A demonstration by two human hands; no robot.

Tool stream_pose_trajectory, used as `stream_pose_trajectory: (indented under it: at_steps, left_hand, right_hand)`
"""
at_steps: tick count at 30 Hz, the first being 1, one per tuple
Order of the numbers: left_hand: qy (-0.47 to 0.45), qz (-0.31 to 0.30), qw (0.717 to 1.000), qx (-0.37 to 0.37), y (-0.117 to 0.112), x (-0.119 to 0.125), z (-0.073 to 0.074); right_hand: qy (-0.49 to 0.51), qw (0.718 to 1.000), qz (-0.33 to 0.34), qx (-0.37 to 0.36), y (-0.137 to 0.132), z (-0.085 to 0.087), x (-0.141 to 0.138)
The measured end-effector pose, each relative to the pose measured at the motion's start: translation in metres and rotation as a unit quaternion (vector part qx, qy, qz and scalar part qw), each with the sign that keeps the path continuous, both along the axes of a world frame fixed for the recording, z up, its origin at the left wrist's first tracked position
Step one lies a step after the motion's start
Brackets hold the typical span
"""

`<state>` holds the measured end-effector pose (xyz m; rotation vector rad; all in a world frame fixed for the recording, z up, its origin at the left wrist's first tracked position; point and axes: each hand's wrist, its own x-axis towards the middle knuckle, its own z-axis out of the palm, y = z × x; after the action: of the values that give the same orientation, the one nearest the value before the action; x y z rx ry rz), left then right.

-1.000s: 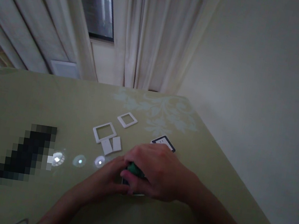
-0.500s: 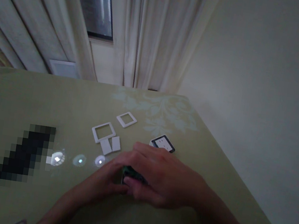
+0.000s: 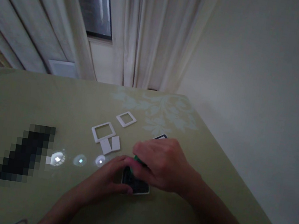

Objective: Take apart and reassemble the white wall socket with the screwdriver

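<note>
dark panel (image 3: pixel 138 187): lies flat on the surface (image 3: pixel 55 101), beneath both hands.
left hand (image 3: pixel 108 180): fingers grip the panel's left edge, pinning it.
right hand (image 3: pixel 162 164): fingers clenched on a green piece (image 3: pixel 138 159), possibly a tool handle; the view is dim.
handling: likely light, rigid plastic that may skid; hold by the side edges.
white frame (image 3: pixel 103 131): near, apart.

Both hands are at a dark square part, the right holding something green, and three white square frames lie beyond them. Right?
Not three: the head view shows two white square frames, a larger frame and a smaller frame. The rest holds: the left hand and right hand are at the dark square part, the right holding a green thing.
</note>
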<state>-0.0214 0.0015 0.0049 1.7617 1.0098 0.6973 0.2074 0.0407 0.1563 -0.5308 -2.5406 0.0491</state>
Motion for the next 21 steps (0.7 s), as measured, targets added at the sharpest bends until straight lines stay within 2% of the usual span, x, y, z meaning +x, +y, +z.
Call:
stream_pose_trajectory:
  at_steps: [4, 9, 13, 15, 18, 21]
  left_hand:
    - [0.028, 0.029, 0.999, -0.017, 0.000, -0.001, 0.001]
    - [0.010, 0.031, 0.999, -0.012, -0.001, 0.001, 0.005]
    - [0.008, 0.022, 1.000, -0.005, -0.002, 0.002, 0.007]
    - [0.005, 0.008, 1.000, -0.006, -0.001, 0.003, 0.009]
    - [0.008, 0.021, 1.000, -0.003, -0.001, 0.003, 0.011]
    - [0.008, 0.018, 1.000, 0.011, -0.001, 0.003, 0.011]
  right_hand:
    - [-0.025, 0.997, 0.058, -0.049, 0.006, 0.002, 0.004]
    - [-0.011, 1.000, 0.003, -0.022, 0.008, 0.000, 0.005]
    - [-0.022, 0.995, 0.085, -0.057, 0.005, -0.001, 0.003]
    - [-0.012, 0.997, 0.057, -0.051, 0.005, -0.002, 0.002]
    - [0.003, 0.999, -0.010, -0.032, 0.006, -0.003, 0.001]
    - [-0.005, 0.995, 0.063, -0.076, 0.005, -0.002, 0.001]
